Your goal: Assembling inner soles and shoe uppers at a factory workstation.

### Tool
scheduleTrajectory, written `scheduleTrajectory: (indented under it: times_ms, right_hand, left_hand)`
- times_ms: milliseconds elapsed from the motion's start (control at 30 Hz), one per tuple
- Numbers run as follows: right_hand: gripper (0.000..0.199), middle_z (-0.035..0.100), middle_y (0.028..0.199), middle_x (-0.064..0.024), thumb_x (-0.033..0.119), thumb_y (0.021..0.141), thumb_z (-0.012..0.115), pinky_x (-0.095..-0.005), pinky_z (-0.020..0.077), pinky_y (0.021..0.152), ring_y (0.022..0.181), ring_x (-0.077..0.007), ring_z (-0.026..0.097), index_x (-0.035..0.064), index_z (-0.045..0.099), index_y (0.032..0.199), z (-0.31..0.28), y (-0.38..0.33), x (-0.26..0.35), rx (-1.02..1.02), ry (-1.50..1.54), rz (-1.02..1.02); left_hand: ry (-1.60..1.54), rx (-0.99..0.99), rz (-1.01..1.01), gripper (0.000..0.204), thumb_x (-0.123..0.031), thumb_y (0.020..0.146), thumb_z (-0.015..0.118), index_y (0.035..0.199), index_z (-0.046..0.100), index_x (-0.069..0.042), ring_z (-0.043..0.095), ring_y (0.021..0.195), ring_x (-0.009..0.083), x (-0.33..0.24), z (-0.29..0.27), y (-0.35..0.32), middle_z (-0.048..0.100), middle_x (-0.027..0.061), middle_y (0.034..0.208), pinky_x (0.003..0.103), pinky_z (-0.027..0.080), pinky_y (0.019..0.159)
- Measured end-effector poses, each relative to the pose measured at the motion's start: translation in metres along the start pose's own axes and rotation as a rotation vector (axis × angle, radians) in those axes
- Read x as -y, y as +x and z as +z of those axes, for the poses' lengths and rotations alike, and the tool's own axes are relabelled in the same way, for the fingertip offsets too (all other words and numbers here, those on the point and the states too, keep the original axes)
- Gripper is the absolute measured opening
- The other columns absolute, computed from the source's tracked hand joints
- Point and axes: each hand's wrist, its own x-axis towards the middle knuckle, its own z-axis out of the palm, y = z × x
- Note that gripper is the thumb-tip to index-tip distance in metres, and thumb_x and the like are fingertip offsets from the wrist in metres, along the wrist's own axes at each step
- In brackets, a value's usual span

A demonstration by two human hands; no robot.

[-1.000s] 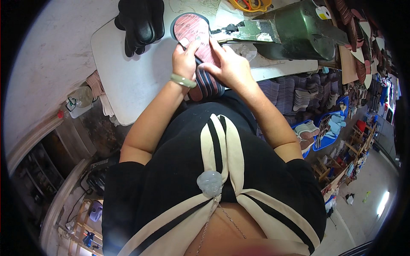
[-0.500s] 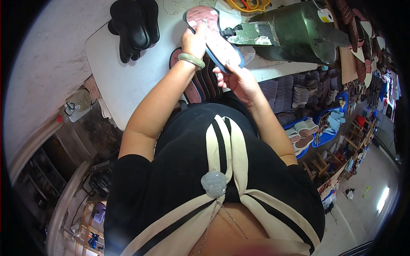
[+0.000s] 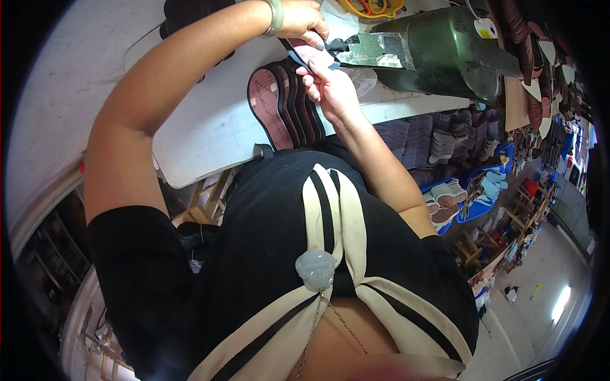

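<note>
1. A white and yellow tag (image 3: 485,28) is on the big green machine (image 3: 438,54). It has tiny dark marks, too small to read.
2. The pink sole (image 3: 309,53) has faint marks on its top. I cannot read those. It has a dark blue edge.
3. The pink sole is in front of the person, up by the thin end of the machine. I cannot tell if the two touch.
4. The right hand (image 3: 333,89) pinches the near end of the sole. Its thumb is on top and its other fingers curl in below.
5. The right arm goes up and a bit left, with the elbow low.
6. The left hand (image 3: 300,20) is over the far part of the sole, knuckles up, fingers bent. I cannot tell how tightly it holds on.
7. The left arm swings out wide, bends at the elbow, then goes up and across. A pale green bangle (image 3: 277,16) is on that wrist.
8. More pink and black soles (image 3: 270,105) overlap on the white table (image 3: 203,136), close to the person's tummy.
</note>
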Motion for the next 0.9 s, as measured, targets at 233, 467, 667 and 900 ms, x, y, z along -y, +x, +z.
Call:
scheduleTrajectory:
  times_ms: [233,467,667,900]
  right_hand:
    - [0.032,0.056,0.06,-0.0001,0.027,0.092,0.053,-0.0176,0.0308,0.042,0.046,-0.0062,0.044,-0.0027,0.063,0.084,-0.013,0.001,0.006,0.007,-0.171,-0.049]
    - [0.028,0.059,0.061,-0.0006,0.025,0.09,0.053,-0.0182,0.0364,0.044,0.046,-0.0052,0.048,0.0008,0.066,0.082,-0.031,-0.004,0.027,0.036,-0.423,-0.084]
    - [0.029,0.063,0.069,-0.0026,0.026,0.092,0.052,-0.0182,0.037,0.048,0.052,-0.0057,0.051,0.0012,0.065,0.087,-0.038,-0.009,0.03,0.01,-0.538,-0.2]
    - [0.032,0.065,0.071,-0.0075,0.029,0.09,0.054,-0.0213,0.0443,0.05,0.051,-0.0106,0.056,-0.0012,0.065,0.085,-0.03,-0.027,0.004,-0.028,-0.357,-0.062]
  left_hand:
    - [-0.533,0.227,-0.195,0.042,-0.044,0.088,0.05,0.117,0.057,-0.015,0.06,0.092,0.036,0.002,0.005,-0.008,0.064,0.0132,0.103,0.04,0.047,0.082]
    - [-0.469,0.253,-0.572,0.039,-0.038,0.091,0.048,0.126,0.052,-0.021,0.061,0.095,0.0323,-0.03,0.032,-0.017,0.063,0.0148,0.109,0.038,0.046,0.085]
    - [-0.631,0.133,-0.652,0.045,-0.04,0.092,0.046,0.13,0.048,-0.015,0.063,0.092,0.0298,-0.048,0.039,-0.024,0.063,0.0173,0.106,0.035,0.046,0.086]
    - [-0.908,-0.13,-0.811,0.043,-0.033,0.091,0.05,0.127,0.048,-0.01,0.06,0.093,0.0269,-0.067,0.066,-0.029,0.062,0.0169,0.107,0.034,0.046,0.085]
